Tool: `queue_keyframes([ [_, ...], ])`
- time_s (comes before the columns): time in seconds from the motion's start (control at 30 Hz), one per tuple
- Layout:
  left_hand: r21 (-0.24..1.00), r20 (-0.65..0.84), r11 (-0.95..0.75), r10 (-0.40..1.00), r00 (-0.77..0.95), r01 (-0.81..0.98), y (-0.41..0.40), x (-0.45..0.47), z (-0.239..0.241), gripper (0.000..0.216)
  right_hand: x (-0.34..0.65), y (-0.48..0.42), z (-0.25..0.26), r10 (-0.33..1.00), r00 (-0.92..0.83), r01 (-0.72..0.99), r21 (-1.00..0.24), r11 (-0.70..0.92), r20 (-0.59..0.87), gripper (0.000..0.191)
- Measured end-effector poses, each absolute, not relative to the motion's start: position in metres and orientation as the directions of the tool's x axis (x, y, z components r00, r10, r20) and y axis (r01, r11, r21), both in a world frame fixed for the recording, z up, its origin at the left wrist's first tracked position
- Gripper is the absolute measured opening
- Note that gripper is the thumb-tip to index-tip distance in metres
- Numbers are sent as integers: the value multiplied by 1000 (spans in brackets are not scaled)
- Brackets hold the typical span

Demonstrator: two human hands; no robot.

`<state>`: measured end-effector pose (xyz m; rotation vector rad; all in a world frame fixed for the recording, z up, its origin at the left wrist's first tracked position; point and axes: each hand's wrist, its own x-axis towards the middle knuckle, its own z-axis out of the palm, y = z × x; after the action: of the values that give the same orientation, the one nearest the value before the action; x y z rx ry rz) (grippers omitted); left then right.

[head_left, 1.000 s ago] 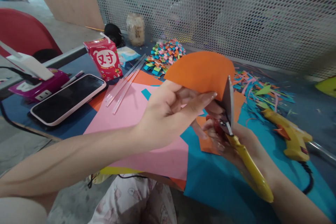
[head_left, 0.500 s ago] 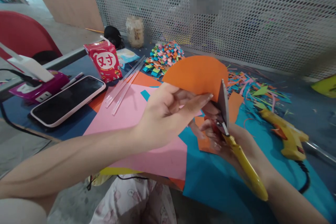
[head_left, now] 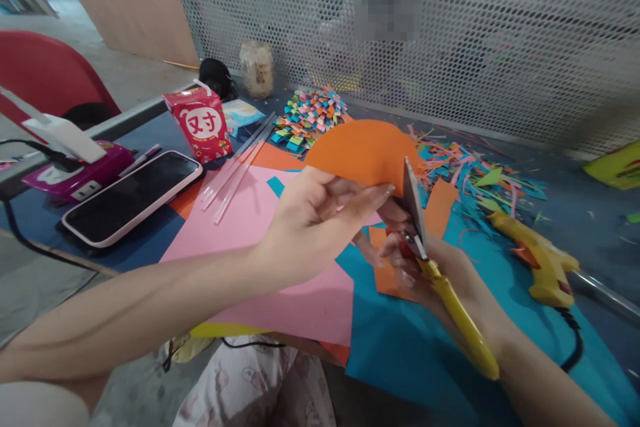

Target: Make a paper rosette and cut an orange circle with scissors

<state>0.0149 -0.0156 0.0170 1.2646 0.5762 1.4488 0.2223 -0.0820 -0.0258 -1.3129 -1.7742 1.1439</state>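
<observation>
My left hand (head_left: 320,220) pinches a rounded piece of orange paper (head_left: 363,153) and holds it up above the table. My right hand (head_left: 440,277) is wrapped round the yellow handles of a pair of scissors (head_left: 440,273). The grey blades point up and meet the right edge of the orange piece. A strip of orange offcut (head_left: 440,207) hangs to the right of the blades. Below lie a pink sheet (head_left: 260,240) and a teal sheet (head_left: 425,340).
A yellow glue gun (head_left: 537,257) lies to the right. Coloured paper scraps (head_left: 475,170) and a pile of folded paper pieces (head_left: 310,113) sit behind. At the left are a phone (head_left: 133,193), a red drink carton (head_left: 201,121), clear glue sticks (head_left: 237,167) and a jar (head_left: 257,69).
The orange piece has been turned and lowered a little in my left hand, and the scissors have moved slightly left along its edge. The view has shifted a little.
</observation>
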Motion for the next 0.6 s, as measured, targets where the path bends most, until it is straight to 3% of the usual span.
queue_keyframes([
  [0.03, 864, 387, -304, 911, 143, -401, -15, 15, 17, 20, 212, -63, -20, 926, -368, 389, -919, 71, -84, 24],
  [0.1, 865, 381, -289, 910, 162, -411, -15, 15, 16, 20, 198, -33, -11, 920, -378, 379, -924, 55, -100, 22],
  [0.33, 857, 375, -262, 907, 189, -443, -13, 12, 14, 17, 196, -33, -8, 913, -408, 318, -939, 133, -8, 22],
  [0.6, 848, 426, -380, 903, 50, -370, -6, 10, 15, 20, 193, -30, -3, 923, -383, 427, -892, 146, -33, 22],
])
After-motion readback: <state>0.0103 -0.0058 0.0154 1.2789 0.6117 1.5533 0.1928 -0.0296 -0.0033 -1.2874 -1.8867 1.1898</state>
